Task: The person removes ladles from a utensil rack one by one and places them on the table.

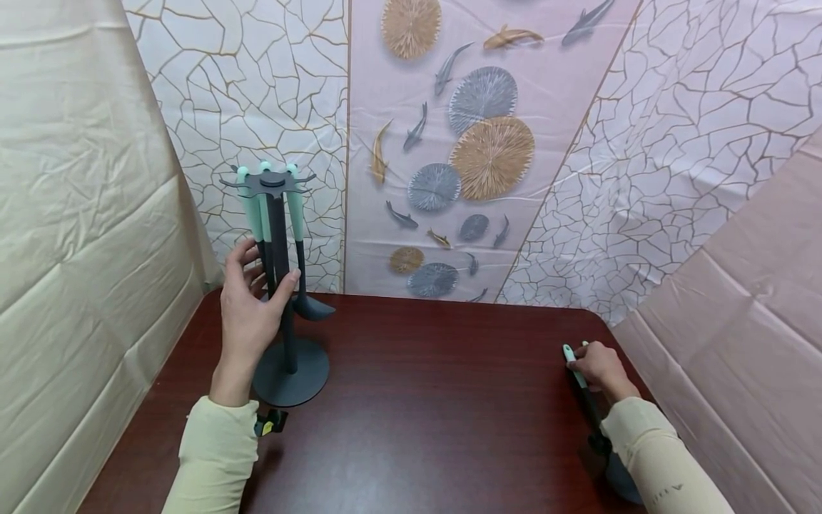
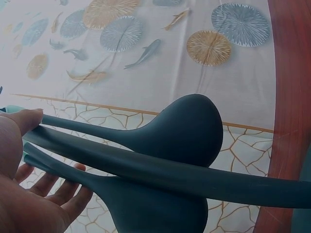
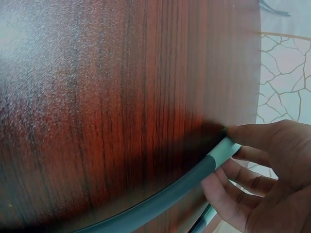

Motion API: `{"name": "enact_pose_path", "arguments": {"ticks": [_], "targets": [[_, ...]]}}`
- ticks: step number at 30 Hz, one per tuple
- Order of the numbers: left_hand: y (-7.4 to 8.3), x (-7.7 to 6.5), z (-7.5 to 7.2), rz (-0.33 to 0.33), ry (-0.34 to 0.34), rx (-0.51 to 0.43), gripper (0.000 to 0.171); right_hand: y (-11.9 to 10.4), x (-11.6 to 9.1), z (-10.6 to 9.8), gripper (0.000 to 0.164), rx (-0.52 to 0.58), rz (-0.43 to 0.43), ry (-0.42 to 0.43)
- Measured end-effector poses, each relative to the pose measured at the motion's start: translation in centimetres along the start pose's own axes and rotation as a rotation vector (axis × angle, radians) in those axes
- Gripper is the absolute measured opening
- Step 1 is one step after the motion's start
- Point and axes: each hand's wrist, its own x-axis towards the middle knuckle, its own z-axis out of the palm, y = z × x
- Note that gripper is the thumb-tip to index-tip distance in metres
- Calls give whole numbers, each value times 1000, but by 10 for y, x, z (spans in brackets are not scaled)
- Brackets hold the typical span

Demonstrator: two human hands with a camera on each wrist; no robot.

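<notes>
On the left of the table stands a dark utensil stand (image 1: 312, 368) with a round base, an upright pole and a hooked top. Several mint-handled utensils hang from it, among them a ladle (image 1: 312, 308). My left hand (image 1: 250, 314) holds the pole midway up, thumb on the near right side, fingers round the left beside the hanging handles. Close by in the left wrist view is a second broad utensil head (image 2: 160, 211). At the table's right edge, my right hand (image 3: 262, 170) pinches the mint handle of a dark utensil (image 3: 160, 201), its head partly hidden by my sleeve.
Another mint-handled utensil (image 3: 210, 216) lies beside the pinched one, under my right fingers. The dark red wooden table (image 1: 437, 400) spans between both hands. Patterned cloth (image 1: 475, 235) hangs behind it, and plain cloth walls (image 1: 83, 285) rise at the sides.
</notes>
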Motion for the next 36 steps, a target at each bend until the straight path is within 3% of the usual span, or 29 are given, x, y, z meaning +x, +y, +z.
{"name": "enact_pose_path", "arguments": {"ticks": [15,26,36], "targets": [[-2,1,0,-3,1,16,77,-1,-3,-2,49,-38,-19,1],[-3,2,0,-11,4,6,81,1,-1,-3,56,-1,-8,-26],[-2,2,0,-18,2,6,81,3,2,-3,63,-41,-49,-26]]}}
